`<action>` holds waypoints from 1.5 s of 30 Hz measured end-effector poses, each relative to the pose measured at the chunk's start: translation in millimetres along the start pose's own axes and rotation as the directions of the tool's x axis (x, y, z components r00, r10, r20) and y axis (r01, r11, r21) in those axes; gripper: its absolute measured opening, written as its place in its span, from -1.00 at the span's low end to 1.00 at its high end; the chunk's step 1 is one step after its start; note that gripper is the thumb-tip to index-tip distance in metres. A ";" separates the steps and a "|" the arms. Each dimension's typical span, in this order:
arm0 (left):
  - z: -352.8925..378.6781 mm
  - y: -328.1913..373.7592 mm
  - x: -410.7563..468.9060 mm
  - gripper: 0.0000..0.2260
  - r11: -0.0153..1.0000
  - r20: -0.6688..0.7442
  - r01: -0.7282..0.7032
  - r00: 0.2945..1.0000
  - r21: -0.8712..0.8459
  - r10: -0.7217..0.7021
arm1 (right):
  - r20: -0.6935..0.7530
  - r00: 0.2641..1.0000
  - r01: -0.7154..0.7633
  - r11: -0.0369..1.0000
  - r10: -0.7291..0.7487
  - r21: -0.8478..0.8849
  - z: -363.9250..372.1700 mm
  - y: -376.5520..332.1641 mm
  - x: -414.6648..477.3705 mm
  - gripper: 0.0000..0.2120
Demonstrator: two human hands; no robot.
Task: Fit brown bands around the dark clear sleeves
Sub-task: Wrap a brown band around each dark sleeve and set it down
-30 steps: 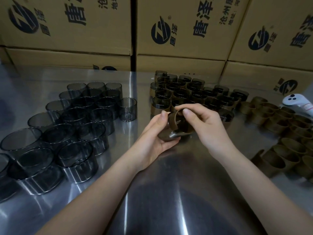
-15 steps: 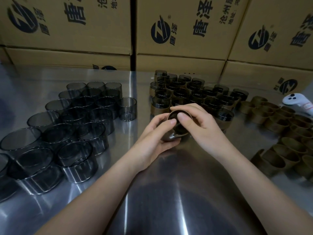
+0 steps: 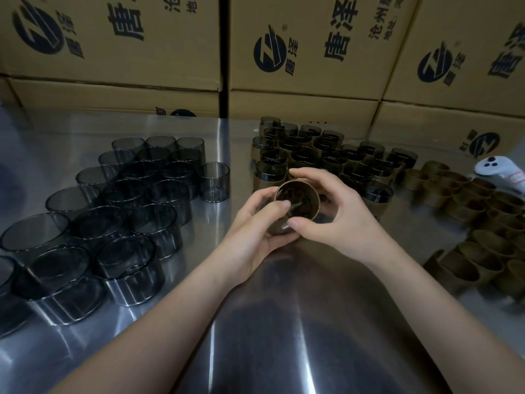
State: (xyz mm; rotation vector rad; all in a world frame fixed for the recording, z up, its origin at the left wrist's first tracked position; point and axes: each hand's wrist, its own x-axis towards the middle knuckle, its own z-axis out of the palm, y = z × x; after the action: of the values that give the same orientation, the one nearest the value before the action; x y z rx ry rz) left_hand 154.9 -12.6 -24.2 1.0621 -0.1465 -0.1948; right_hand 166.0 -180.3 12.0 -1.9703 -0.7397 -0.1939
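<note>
Steel table (image 3: pixel 284 322), banded sleeve (image 3: pixel 298 191) — gripped between fingers (image 3: pixel 277 207) of left hand (image 3: pixel 252 234), right hand (image 3: pixel 343 220)

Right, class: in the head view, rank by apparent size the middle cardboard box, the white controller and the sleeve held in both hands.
1. Middle cardboard box.
2-3. Held sleeve and white controller look alike; the frame edge cuts the controller off, so no ranking.

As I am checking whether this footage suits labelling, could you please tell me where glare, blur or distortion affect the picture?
Head view: glare streaks run down the steel table; the loose brown bands at the right edge look smeared; the cardboard boxes lean outward from wide-angle distortion; light is dim, yet the left hand and right hand around the banded sleeve look sharp.
</note>
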 end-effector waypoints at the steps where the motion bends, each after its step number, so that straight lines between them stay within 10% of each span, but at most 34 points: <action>1: -0.3 -0.3 0.5 -0.60 1.000 -0.005 0.000 1.000 -0.012 0.000 | -0.005 1.000 0.005 1.000 -0.005 0.007 -0.4 0.1 0.2 -0.40; 32: -5.0 -6.7 6.0 -0.54 0.997 -0.022 -0.023 1.000 -0.072 0.021 | 0.034 0.992 -0.126 0.974 0.121 0.191 -7.2 6.2 4.3 -0.40; 45: -4.6 0.3 3.3 -0.40 0.979 0.081 0.038 0.996 -0.198 -0.023 | -0.018 0.958 -0.267 0.913 0.286 0.310 -3.1 7.4 9.3 -0.71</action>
State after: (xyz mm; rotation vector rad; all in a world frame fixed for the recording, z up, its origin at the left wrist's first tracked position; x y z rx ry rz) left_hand 159.1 -9.3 -26.0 0.8576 -0.1775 -0.2735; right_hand 178.2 -181.5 11.9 -1.7390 -0.4126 0.0297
